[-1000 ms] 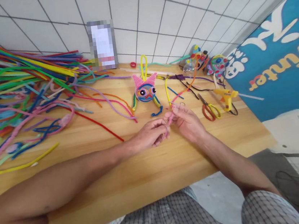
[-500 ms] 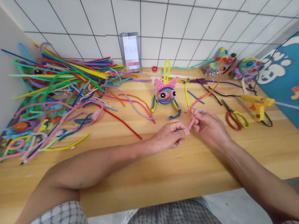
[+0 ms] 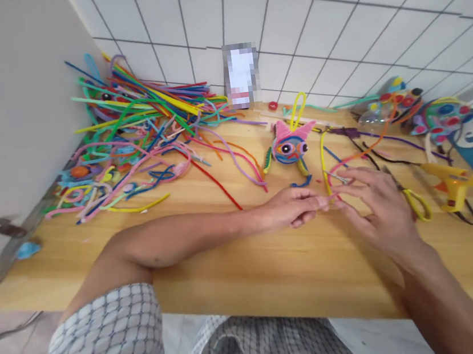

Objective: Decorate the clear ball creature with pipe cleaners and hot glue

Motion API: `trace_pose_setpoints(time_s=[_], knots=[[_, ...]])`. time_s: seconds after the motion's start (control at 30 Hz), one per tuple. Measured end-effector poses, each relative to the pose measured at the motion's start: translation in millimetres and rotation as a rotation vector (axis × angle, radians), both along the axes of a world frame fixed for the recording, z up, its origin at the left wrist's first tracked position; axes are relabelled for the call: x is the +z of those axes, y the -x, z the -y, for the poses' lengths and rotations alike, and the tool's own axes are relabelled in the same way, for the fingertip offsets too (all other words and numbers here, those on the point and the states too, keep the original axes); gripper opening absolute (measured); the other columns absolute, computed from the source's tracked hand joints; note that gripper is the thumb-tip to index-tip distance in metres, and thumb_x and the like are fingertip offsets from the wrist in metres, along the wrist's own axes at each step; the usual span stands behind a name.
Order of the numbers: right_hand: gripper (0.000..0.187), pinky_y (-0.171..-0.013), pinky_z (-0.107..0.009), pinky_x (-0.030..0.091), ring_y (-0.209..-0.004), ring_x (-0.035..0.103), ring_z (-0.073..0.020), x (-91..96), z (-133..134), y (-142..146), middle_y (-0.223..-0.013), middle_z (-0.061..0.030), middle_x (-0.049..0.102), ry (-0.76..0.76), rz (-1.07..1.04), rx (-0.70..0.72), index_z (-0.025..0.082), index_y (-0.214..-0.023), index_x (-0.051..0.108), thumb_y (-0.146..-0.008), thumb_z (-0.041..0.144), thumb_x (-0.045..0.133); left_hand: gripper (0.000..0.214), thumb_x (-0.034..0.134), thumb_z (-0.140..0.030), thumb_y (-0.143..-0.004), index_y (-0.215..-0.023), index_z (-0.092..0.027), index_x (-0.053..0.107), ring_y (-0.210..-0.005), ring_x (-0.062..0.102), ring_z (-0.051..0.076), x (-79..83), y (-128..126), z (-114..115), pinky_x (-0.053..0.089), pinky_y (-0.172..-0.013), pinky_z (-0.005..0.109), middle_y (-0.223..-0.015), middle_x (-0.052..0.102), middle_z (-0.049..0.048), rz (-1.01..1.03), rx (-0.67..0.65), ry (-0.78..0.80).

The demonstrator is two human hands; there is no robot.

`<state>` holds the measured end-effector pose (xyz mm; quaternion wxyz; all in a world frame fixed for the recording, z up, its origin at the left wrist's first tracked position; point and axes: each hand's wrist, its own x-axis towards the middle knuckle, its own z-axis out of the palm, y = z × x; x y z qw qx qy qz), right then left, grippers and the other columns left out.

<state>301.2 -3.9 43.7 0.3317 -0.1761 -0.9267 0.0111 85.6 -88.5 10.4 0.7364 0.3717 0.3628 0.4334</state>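
Observation:
My left hand (image 3: 298,207) is closed in a pinch on a short pink pipe cleaner (image 3: 332,195), just above the table. My right hand (image 3: 381,211) is beside its other end, thumb and fingers apart. A thin greyish piece (image 3: 336,176) shows by the right fingertips; whether they touch it I cannot tell. Behind the hands sits a pipe-cleaner figure (image 3: 291,147) with pink ears, round eyes and a yellow loop on top. A yellow pipe cleaner (image 3: 324,157) stands out near the right fingers.
Many coloured pipe cleaners (image 3: 147,119) are heaped at the left. A phone (image 3: 242,76) leans on the tiled wall. To the right are scissors (image 3: 417,203), partly behind my right hand, a yellow glue gun (image 3: 455,182) and finished colourful figures (image 3: 440,117).
The view has swung left, so things appear farther right. My right hand has loosened from its pinch on the pink pipe cleaner and its fingers have spread. My left hand still pinches it.

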Motion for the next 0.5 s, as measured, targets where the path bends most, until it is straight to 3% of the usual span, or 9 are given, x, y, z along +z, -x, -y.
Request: trace_pose_setpoints(time_s=[0.13, 0.3, 0.4, 0.5], knots=[[0.007, -0.095, -0.048, 0.060, -0.112, 0.075, -0.0326, 6.2, -18.5, -5.1, -0.114, -0.0136, 0.078, -0.184, 0.092, 0.088, 0.024, -0.106, 0.071, -0.100, 0.021, 0.074, 0.044, 0.081, -0.058, -0.091, -0.093, -0.016, 0.071, -0.047, 0.039, 0.005, -1.1, 3.0, -0.9, 0.027, -0.046, 0.020, -0.059, 0.050, -0.0086, 0.103, -0.050, -0.074], [0.005, -0.090, -0.047, 0.060, -0.104, 0.078, -0.0296, 6.1, -37.5, -17.0, -0.108, -0.0097, 0.081, -0.099, 0.167, 0.104, 0.029, -0.105, 0.071, -0.106, 0.031, 0.067, 0.044, 0.088, -0.057, -0.086, -0.089, -0.016, 0.071, -0.051, 0.044, 0.006, -3.4, 3.4, -1.8, 0.030, -0.048, 0.020, -0.063, 0.057, -0.0062, 0.100, -0.089, -0.096], [0.008, -0.095, -0.051, 0.059, -0.109, 0.079, -0.0325, 3.4, -33.8, -19.0, -0.111, -0.0091, 0.084, -0.132, 0.138, 0.052, 0.034, -0.108, 0.074, -0.100, 0.036, 0.075, 0.044, 0.088, -0.058, -0.086, -0.088, -0.017, 0.072, -0.052, 0.046, 0.006, -7.1, 2.7, -3.6, 0.031, -0.048, 0.021, -0.065, 0.059, -0.0047, 0.105, -0.087, -0.075], [0.014, -0.103, -0.055, 0.057, -0.101, 0.082, -0.0319, 0.4, -24.3, -13.1, -0.101, -0.0043, 0.085, -0.100, 0.076, 0.044, 0.038, -0.106, 0.076, -0.098, 0.028, 0.077, 0.036, 0.081, -0.053, -0.095, -0.093, -0.017, 0.074, -0.052, 0.047, 0.006, -6.7, 2.9, -4.4, 0.032, -0.049, 0.020, -0.066, 0.059, -0.0048, 0.104, -0.081, -0.023]])
